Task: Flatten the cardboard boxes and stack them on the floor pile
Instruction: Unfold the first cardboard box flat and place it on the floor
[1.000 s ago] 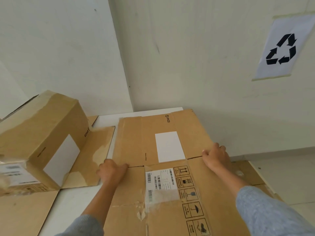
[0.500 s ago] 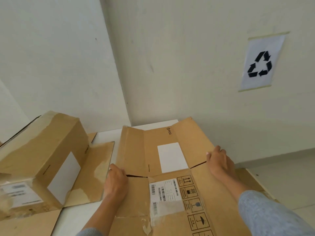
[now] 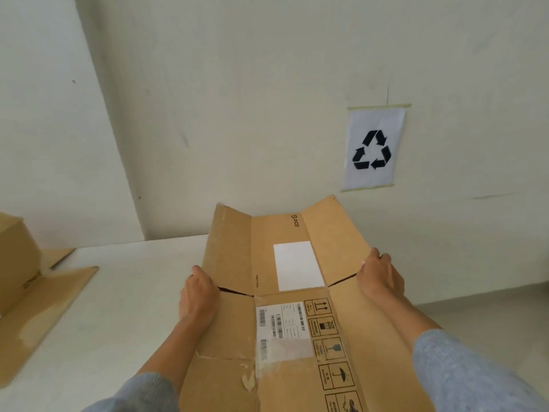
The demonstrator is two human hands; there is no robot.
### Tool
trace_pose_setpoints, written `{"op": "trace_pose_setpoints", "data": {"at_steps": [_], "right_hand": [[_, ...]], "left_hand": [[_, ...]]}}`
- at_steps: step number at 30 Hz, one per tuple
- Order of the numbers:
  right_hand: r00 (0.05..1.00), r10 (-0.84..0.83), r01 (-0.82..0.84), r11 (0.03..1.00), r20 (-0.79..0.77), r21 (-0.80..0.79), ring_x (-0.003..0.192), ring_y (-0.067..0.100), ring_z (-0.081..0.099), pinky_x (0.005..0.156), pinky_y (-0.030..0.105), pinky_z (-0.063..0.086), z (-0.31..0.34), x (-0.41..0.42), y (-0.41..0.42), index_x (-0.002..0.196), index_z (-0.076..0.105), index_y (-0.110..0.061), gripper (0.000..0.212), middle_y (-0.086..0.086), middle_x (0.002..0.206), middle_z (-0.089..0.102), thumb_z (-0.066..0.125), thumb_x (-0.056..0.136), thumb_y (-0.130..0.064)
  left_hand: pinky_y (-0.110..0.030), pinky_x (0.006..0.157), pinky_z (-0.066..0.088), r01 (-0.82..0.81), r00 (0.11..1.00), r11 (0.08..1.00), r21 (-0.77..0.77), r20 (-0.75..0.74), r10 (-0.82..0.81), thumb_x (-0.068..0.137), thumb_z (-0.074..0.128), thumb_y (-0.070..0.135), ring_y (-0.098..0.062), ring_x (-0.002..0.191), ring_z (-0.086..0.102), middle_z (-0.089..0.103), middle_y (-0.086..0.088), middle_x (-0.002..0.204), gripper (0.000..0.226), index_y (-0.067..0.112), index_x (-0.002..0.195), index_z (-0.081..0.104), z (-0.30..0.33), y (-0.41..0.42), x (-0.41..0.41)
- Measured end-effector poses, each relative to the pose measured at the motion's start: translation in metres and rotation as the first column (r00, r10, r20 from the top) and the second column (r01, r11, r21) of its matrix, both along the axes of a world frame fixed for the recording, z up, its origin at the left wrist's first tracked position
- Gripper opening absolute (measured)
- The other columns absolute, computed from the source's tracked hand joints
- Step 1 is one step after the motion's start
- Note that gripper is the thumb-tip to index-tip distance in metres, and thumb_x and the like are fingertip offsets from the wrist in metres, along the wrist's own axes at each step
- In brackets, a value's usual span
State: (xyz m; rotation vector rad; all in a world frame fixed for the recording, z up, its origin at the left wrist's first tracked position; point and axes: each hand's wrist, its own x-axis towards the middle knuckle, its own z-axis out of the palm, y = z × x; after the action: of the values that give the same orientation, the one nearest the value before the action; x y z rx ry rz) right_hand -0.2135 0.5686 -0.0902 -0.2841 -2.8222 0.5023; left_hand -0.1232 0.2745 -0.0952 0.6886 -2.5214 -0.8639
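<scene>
White walls corner behind a pale table (image 3: pixel 124 292) where, at 6 o'clock, left hand (image 3: pixel 198 294) and right hand (image 3: pixel 381 278) each grip a side edge of the flattened box (image 3: pixel 285 307), probably light, stiff yet floppy at creases, best held mid-edge.

Bare white tabletop (image 3: pixel 124 292) is lying open across the middle left of the frame. A standing box (image 3: pixel 15 263) and its spread flaps are blocking the far left edge. The flattened box (image 3: pixel 282 337) is filling the centre and lower right, and the wall (image 3: pixel 237 99) is closing off the back.
</scene>
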Motion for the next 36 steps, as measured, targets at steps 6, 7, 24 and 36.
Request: {"op": "trace_pose_setpoints", "data": {"at_steps": [6,7,24,36], "right_hand": [[0.992,0.045,-0.042,0.999,0.121,-0.021,0.106,0.034,0.055,0.069,0.032,0.04,0.018,-0.049,0.108,0.132,0.034,-0.006,0.041,0.017,0.127,0.045,0.041,0.093,-0.015],[0.988,0.054,-0.048,0.998,0.144,-0.048,0.108,0.034,0.054,0.072,0.033,0.041,0.019,-0.056,0.123,0.136,0.032,-0.007,0.046,0.017,0.13,0.044,0.041,0.092,-0.015],[0.908,0.203,0.033,0.837,0.367,-0.545,0.106,0.026,0.052,0.075,0.027,0.04,-0.156,-0.13,0.249,0.129,0.048,-0.015,0.056,0.01,0.128,0.052,0.05,0.075,0.001],[0.887,0.192,0.008,0.903,0.42,-0.429,0.086,0.025,0.048,0.071,0.03,0.04,-0.49,-0.153,0.31,0.139,0.029,-0.013,0.062,0.016,0.109,0.054,0.051,0.082,0.003]], "left_hand": [[-0.045,0.074,0.039,-0.04,0.999,0.997,0.069,0.021,0.039,0.094,0.028,0.006,-0.044,0.099,0.053,0.055,-0.029,0.11,0.018,-0.002,0.101,0.043,0.005,0.128,-0.037],[-0.043,0.072,0.037,-0.049,0.999,0.995,0.087,0.028,0.047,0.093,0.029,0.006,-0.043,0.099,0.053,0.055,-0.028,0.109,0.017,-0.001,0.1,0.042,0.006,0.145,-0.043],[-0.04,0.077,0.041,-0.196,0.978,0.958,0.208,0.117,0.175,0.094,0.034,0.008,-0.04,0.101,0.054,0.058,-0.027,0.113,0.03,-0.006,0.116,0.05,-0.167,0.254,-0.138],[-0.042,0.081,0.045,-0.165,0.986,0.968,0.188,0.066,0.155,0.095,0.039,0.009,-0.042,0.101,0.057,0.062,-0.028,0.109,0.029,-0.005,0.114,0.055,-0.52,0.303,-0.191]]}}
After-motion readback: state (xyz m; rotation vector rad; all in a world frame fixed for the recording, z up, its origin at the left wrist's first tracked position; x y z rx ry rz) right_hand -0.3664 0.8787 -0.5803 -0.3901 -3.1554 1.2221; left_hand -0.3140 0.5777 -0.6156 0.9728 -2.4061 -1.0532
